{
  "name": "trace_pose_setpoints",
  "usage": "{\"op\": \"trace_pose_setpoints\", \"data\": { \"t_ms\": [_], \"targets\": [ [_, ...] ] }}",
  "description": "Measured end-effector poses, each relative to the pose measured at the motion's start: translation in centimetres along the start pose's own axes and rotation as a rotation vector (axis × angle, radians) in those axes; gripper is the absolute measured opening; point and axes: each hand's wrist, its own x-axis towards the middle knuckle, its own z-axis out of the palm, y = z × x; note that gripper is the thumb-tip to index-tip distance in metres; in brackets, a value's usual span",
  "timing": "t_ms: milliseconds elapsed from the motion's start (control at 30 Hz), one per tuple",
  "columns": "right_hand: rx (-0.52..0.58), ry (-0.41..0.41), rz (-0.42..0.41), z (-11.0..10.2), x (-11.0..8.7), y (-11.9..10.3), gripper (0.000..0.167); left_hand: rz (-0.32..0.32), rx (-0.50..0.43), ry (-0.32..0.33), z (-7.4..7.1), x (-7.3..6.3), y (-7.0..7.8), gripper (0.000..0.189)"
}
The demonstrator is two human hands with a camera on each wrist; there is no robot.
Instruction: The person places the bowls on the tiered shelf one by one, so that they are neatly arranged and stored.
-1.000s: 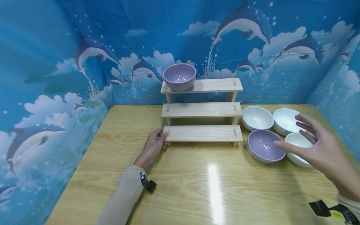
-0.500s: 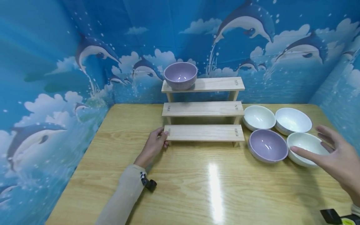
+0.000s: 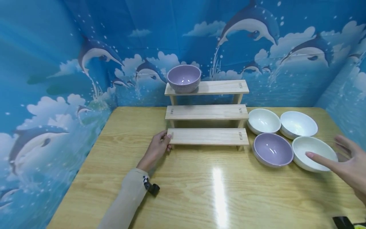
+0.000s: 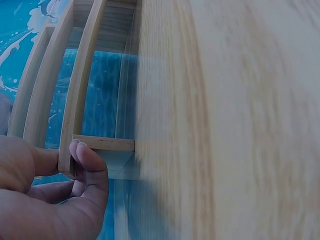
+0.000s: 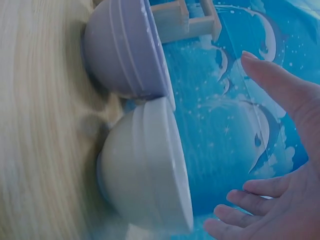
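A three-tier wooden stand (image 3: pixel 207 136) stands at the middle of the table. My left hand (image 3: pixel 155 148) pinches the left end of its lowest board between thumb and fingers; the left wrist view shows the fingertips (image 4: pixel 85 155) curled round the board's end. On the top tier, at its left, sits a purple bowl (image 3: pixel 184 79). My right hand (image 3: pixel 350 162) is spread above the right side of the nearest white bowl (image 3: pixel 313 154), thumb over its mouth. In the right wrist view the fingers are apart, with nothing between them, above that white bowl (image 5: pixel 145 170).
Left of the nearest white bowl is a second purple bowl (image 3: pixel 273 149). Behind these two stand another white bowl (image 3: pixel 263 121) and a wider white bowl (image 3: pixel 298 124). A dolphin-print backdrop (image 3: pixel 200 38) closes off the wooden table (image 3: pixel 183 190) at the back and sides.
My right hand has moved right and slightly down, from over the purple bowl and the back white bowl to the nearest white bowl's right side. The left hand keeps its hold on the stand.
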Motion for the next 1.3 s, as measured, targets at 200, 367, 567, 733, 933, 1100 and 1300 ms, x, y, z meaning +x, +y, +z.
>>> {"op": "trace_pose_setpoints", "data": {
  "t_ms": [200,367,567,733,933,1100,1300],
  "targets": [
    [-0.026,-0.012,0.034,-0.2,0.2,0.9,0.109,-0.006,0.012,0.001,0.1,0.0,0.1,0.045],
    [-0.071,-0.011,0.035,-0.3,0.5,1.4,0.111,-0.018,0.003,0.006,0.1,0.1,0.1,0.046],
    [-0.088,-0.063,0.063,-0.4,0.9,2.7,0.114,-0.017,-0.003,0.007,0.0,0.0,0.2,0.047],
    [-0.098,-0.075,0.038,-0.3,1.4,3.8,0.105,-0.007,0.008,0.009,0.1,-0.1,0.2,0.045],
    [-0.067,-0.078,-0.074,0.0,1.5,4.4,0.061,0.000,0.010,0.008,0.0,-0.1,0.1,0.045],
    [-0.077,-0.071,-0.047,0.3,1.3,4.1,0.078,0.010,0.003,0.000,-0.1,-0.1,0.1,0.045],
    [-0.059,-0.051,-0.053,0.7,1.1,4.1,0.086,0.016,0.002,-0.001,0.0,-0.1,0.1,0.045]
  ]
}}
